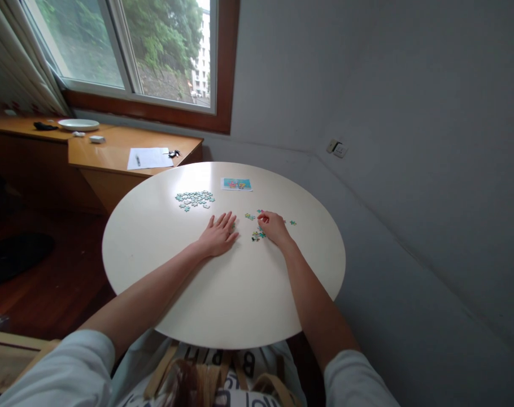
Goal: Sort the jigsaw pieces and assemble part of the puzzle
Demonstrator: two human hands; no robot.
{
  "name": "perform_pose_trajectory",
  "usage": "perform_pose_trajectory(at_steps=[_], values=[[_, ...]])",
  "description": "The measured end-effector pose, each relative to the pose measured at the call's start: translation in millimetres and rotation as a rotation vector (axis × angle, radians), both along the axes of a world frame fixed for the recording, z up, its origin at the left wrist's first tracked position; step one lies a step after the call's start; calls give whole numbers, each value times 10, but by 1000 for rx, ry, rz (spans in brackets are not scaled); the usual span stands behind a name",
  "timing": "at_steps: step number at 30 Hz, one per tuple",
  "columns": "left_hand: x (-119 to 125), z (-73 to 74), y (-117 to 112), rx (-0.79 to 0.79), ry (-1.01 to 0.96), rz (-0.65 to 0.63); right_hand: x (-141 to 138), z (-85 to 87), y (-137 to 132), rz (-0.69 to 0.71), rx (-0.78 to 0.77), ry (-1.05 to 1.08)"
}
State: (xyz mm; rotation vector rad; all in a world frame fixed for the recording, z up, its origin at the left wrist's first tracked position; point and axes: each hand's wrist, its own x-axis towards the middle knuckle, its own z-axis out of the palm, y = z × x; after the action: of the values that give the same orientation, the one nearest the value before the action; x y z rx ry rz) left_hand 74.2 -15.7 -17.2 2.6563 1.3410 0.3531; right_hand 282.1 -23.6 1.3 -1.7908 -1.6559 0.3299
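Observation:
My left hand (220, 234) lies on the white round table (240, 305) with its fingers spread, and a bit of a greenish puzzle piece shows by its fingertips. To its right, my right hand (274, 227) is over the small puzzle pieces (256, 236), its fingers curled into a pinch. What sits between those fingertips, if anything, is too small to make out. A few more pieces (250, 216) lie just left of the right hand, and one loose piece (293, 223) is on its right. The hand covers part of this group.
Many jigsaw pieces (194, 199) form a spread pile at the table's left. A colourful picture card (236, 184) lies towards the far edge. Behind stands a wooden desk (117, 144) with a white plate (78, 125), a paper sheet (149, 159) and keys (174, 153).

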Motion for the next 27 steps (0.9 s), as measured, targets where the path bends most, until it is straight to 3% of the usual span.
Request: perform_pose_trajectory(at_steps=[6, 10, 13, 16, 18, 27], values=[[-70, 111, 41, 381, -469, 125, 138, 14, -31, 7, -143, -115], [-116, 210, 23, 481, -554, 144, 174, 21, -48, 15, -208, -141], [-82, 183, -2, 329, -387, 136, 161, 33, -56, 17, -223, -141], [-20, 102, -29, 19, -27, 9, 138, 53, -65, 21, -230, -136], [6, 63, -46, -71, 123, -21, 129, 65, -68, 16, -227, -132], [-6, 72, -69, -81, 120, -22, 142, 85, -47, -54, -234, -194]])
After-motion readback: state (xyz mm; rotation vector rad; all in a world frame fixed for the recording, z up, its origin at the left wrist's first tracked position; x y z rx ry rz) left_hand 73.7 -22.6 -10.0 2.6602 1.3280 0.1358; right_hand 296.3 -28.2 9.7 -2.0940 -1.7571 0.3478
